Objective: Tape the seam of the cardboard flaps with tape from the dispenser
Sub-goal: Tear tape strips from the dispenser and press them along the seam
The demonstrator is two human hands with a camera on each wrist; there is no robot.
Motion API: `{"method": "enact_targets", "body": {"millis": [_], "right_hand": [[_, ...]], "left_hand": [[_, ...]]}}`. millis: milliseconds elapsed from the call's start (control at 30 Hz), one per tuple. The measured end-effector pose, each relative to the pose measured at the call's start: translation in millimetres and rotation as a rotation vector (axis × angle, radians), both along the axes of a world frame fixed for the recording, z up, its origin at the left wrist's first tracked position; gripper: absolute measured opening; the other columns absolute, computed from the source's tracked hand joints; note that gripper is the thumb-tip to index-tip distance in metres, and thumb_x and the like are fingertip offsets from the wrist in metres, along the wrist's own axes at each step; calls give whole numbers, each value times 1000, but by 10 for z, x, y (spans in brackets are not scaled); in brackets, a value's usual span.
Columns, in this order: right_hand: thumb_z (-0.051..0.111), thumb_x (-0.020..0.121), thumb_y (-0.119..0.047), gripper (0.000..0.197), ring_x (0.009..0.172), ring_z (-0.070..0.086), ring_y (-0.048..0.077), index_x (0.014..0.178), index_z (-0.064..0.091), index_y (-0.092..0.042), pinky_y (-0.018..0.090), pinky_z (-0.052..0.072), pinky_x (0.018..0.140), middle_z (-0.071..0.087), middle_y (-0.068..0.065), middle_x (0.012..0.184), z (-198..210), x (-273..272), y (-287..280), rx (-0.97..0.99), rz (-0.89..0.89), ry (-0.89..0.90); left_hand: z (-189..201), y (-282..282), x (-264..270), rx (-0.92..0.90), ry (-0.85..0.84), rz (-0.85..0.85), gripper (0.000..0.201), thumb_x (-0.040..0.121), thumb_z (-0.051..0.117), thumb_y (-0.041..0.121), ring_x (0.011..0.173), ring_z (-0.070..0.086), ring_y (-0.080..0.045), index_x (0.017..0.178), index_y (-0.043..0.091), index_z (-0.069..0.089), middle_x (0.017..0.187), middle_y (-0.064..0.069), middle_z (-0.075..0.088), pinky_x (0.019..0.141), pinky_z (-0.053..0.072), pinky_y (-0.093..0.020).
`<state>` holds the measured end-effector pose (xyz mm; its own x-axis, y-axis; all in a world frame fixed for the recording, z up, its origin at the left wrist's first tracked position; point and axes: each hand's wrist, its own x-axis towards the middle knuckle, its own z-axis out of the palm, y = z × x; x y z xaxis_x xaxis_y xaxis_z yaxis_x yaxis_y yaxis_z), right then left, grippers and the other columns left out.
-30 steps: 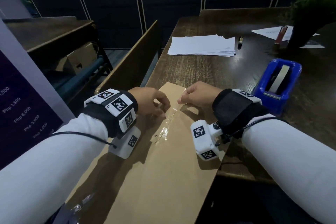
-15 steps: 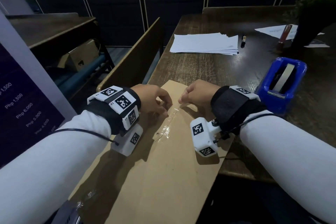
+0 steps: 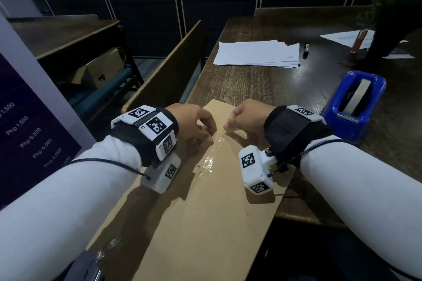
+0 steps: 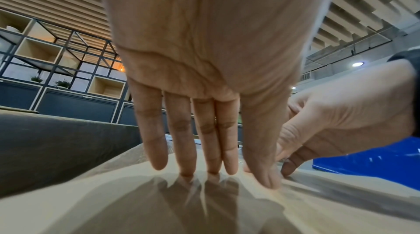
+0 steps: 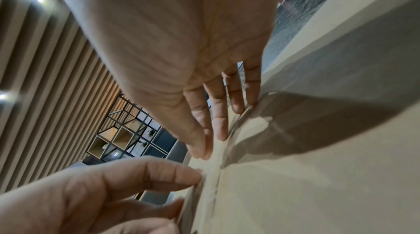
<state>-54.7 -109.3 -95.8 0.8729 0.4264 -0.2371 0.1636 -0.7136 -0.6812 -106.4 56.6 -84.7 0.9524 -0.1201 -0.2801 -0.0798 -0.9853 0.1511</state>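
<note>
Both hands have barely shifted since the earlier frames; they sit at the same far stretch of the seam, and only the head view has drifted a little.

The left hand [image 3: 194, 124] rests with straight fingers [image 4: 181, 141] on the cardboard [image 3: 205, 212], its thumb tip down beside the seam [image 5: 216, 194], probably to keep the flap flat and steady. The right hand [image 3: 247, 117] holds nothing either: its fingers [image 5: 219, 117] are extended, tips on the clear tape [image 3: 211, 161] over the joint, apparently pressing it down so it bonds along the line. Glossy, slightly wrinkled tape runs along the middle of the seam; the near part looks bare.

The cardboard lies at the near left corner of the wooden surface [image 3: 251, 89], overhanging its near edge. The blue tape dispenser [image 3: 354, 107] stands near the right edge, within reach for a further strip. A stack of white papers [image 3: 255, 53] and a pen [image 3: 306, 49] lie farther back, well apart from the work.
</note>
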Motion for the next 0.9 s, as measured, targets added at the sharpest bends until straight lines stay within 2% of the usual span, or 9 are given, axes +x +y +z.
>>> {"method": "enact_targets", "body": {"millis": [133, 233, 367, 467, 567, 633, 767, 900], "right_hand": [[74, 82, -24, 20, 99, 66, 23, 92, 75, -6, 37, 52, 91, 73, 10, 98, -6, 0, 11, -4, -4, 1], [73, 83, -23, 18, 98, 65, 21, 92, 75, -7, 34, 52, 90, 72, 8, 98, -7, -6, 13, -8, 0, -8], [72, 83, -24, 19, 98, 65, 21, 92, 75, -7, 34, 52, 89, 73, 7, 98, -10, -6, 10, -19, 1, -25], [73, 82, -24, 20, 97, 66, 24, 92, 75, -7, 37, 54, 88, 73, 10, 98, -22, -9, 8, -38, 1, -39], [73, 81, -22, 20, 96, 67, 27, 91, 75, -5, 43, 55, 88, 72, 12, 97, -27, -10, 13, -25, 0, -30], [73, 82, -23, 21, 94, 67, 26, 93, 74, -5, 40, 55, 88, 72, 12, 98, -26, -10, 13, -41, 5, -41], [70, 84, -21, 22, 77, 59, 19, 96, 74, -4, 35, 54, 80, 70, 11, 89, -28, -4, 14, -58, 7, -68], [70, 84, -24, 26, 77, 58, 18, 98, 74, -2, 36, 54, 83, 68, 11, 87, -38, 18, 20, -71, 5, -64]], "left_hand": [[4, -3, 23, -1, -8, 8, 29, 84, 67, 45, 101, 59, -4, 111, 37, 63, 109, 20, 62, 90, 48, -29], [6, -14, 38, 2, -22, 13, 25, 84, 67, 43, 98, 58, -2, 109, 37, 64, 103, 22, 60, 81, 43, -23], [4, -34, 62, 9, -38, 22, 23, 84, 68, 44, 90, 55, -1, 105, 35, 65, 104, 20, 61, 73, 39, -22], [3, -59, 101, 13, -47, 40, 24, 79, 70, 48, 93, 56, -3, 99, 34, 66, 103, 18, 65, 77, 43, -24], [0, -91, 149, 32, -53, 78, 31, 73, 73, 54, 95, 59, -7, 95, 34, 67, 99, 16, 66, 86, 49, -31], [-13, -111, 174, 51, -67, 102, 33, 70, 75, 56, 94, 60, -9, 92, 34, 66, 99, 14, 67, 87, 51, -35], [-12, -183, 199, 90, -25, 128, 45, 58, 79, 62, 93, 62, -13, 90, 33, 64, 99, 13, 67, 85, 53, -38], [9, -244, 213, 101, 15, 128, 54, 57, 83, 57, 95, 61, -16, 99, 28, 63, 105, 8, 66, 87, 53, -37]]}}
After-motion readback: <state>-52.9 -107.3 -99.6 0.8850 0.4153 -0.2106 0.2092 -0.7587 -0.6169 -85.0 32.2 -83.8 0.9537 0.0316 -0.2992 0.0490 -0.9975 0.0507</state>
